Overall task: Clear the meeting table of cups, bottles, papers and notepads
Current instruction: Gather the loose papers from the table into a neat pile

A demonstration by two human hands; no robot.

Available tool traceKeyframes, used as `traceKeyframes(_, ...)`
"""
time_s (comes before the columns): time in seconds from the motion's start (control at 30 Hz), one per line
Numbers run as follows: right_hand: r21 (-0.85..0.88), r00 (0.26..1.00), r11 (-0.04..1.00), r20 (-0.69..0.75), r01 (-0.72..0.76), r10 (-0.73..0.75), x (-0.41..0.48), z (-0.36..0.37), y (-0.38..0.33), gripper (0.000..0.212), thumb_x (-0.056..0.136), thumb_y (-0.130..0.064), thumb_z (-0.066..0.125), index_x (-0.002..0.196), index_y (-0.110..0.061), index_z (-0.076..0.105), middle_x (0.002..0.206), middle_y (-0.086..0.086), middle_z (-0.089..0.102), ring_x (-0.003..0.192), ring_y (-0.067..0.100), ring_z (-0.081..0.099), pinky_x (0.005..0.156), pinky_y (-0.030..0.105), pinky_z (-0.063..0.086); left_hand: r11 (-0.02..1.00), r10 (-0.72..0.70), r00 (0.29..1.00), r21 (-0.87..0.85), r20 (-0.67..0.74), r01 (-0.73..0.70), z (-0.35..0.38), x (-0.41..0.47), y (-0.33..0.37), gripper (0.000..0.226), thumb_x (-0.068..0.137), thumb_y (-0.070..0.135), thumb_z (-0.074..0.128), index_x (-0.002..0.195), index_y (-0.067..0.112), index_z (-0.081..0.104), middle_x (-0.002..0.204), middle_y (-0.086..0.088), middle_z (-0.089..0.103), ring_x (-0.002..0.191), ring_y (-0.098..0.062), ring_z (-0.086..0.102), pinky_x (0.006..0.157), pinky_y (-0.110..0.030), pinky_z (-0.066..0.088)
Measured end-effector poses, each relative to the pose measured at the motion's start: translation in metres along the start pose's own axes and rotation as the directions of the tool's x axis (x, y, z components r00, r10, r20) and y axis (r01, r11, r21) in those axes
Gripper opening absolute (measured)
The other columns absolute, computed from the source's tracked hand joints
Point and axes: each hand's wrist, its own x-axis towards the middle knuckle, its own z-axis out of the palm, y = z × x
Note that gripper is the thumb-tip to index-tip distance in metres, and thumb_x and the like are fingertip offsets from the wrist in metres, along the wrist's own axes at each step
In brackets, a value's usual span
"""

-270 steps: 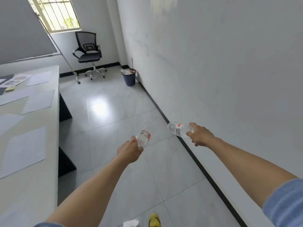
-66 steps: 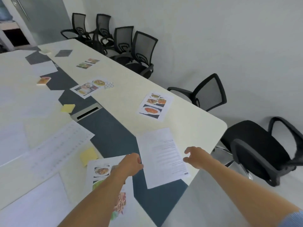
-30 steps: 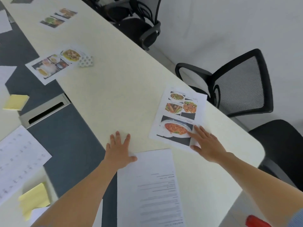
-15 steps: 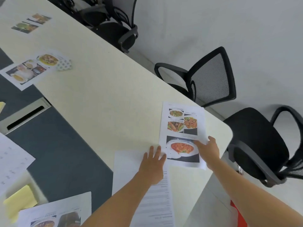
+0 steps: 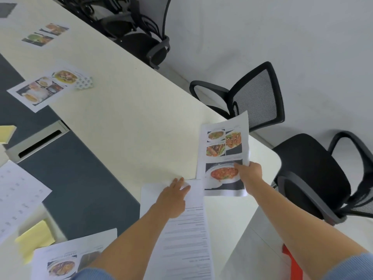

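Observation:
My right hand (image 5: 249,173) pinches a sheet with food photos (image 5: 223,146) by its right edge, and the sheet's far end is lifted off the cream table (image 5: 129,118) near the corner. My left hand (image 5: 173,196) lies flat, fingers straight, on the top of a printed text sheet (image 5: 185,235) just left of the photo sheet. Another food photo sheet (image 5: 60,261) lies at the bottom left, partly under my left arm.
Further photo sheets (image 5: 42,87) (image 5: 45,34) lie up the table, with yellow sticky pads (image 5: 34,239) (image 5: 6,133), a table sheet (image 5: 18,195) and a cable slot (image 5: 38,142) on the left. Black mesh chairs (image 5: 256,98) (image 5: 314,178) stand along the table's right edge.
My right hand has closed on the photo sheet's edge and raised its far end off the table. My left hand has stayed on the text sheet.

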Motion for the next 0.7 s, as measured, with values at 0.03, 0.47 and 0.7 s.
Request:
traceKeyframes(0.03,0.002,0.999,0.999,-0.028,0.039,-0.039,-0.005,-0.003,-0.007,0.017,0.090,-0.014,0.066,0.105,-0.007,0.065,0.082,0.007,0.066,0.071,0.026,0.064,0.063,0.033,0.053,0.997,-0.053,0.998,-0.054,-0.025,0.052,-0.003,-0.007,-0.008,0.058,0.102,0.020,0.038,0.155,0.020,0.016,0.165,-0.007,0.000,0.152,-0.026,0.003,0.118,-0.041,0.023)
traceKeyframes(0.47,0.054,0.950,0.999,0.312,-0.002,-0.015,-0.103,0.019,0.038,0.014,0.088,-0.007,0.069,0.100,-0.001,0.066,0.087,0.013,0.071,0.075,0.028,0.069,0.067,0.036,0.058,0.377,-0.702,0.702,-0.773,0.121,0.511,0.032,-0.106,-0.065,0.021,0.089,0.008,0.049,0.068,0.008,0.044,0.067,-0.011,0.050,0.061,-0.025,0.051,0.063,-0.041,0.055)
traceKeyframes(0.7,-0.210,0.915,0.977,0.386,-0.034,0.115,-0.132,0.038,0.133,0.026,0.086,-0.016,0.072,0.109,-0.005,0.067,0.093,0.009,0.074,0.082,0.025,0.073,0.072,0.036,0.062,0.268,-0.735,0.662,-0.835,0.145,0.480,0.055,-0.124,-0.045,0.031,0.090,0.015,0.051,0.062,0.009,0.039,0.063,-0.009,0.047,0.058,-0.026,0.049,0.057,-0.034,0.046)
